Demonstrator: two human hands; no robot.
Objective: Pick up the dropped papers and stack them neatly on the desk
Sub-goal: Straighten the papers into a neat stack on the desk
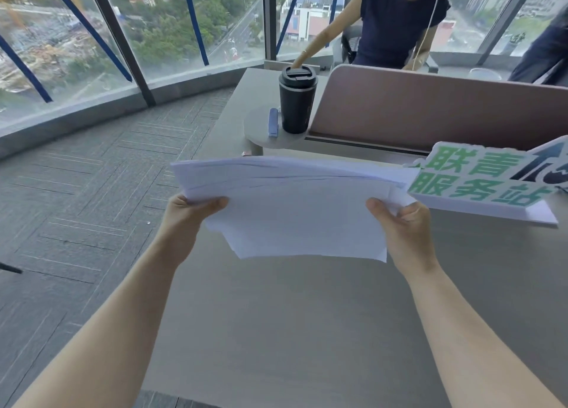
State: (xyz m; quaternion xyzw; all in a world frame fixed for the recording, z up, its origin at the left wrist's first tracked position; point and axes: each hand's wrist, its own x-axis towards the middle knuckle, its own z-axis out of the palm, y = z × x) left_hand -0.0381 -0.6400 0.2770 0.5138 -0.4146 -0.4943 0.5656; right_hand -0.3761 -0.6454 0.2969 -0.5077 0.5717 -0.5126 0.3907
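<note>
A loose bundle of white papers [295, 211] hangs in the air above the grey desk [292, 330]. Its sheets are uneven, with corners sticking out at the bottom and edges fanned at the top. My left hand [187, 220] grips the bundle's left edge, thumb on top. My right hand [402, 226] grips the right edge the same way. No papers lie on the part of the floor that I can see.
A black travel mug [296, 100] and a pale blue stapler [273, 122] stand on a small round shelf beyond the papers. A white sign with green characters [482, 183] lies at the right. A pink divider [430, 109] backs the desk; a person sits behind it. Grey carpet [76, 207] lies left.
</note>
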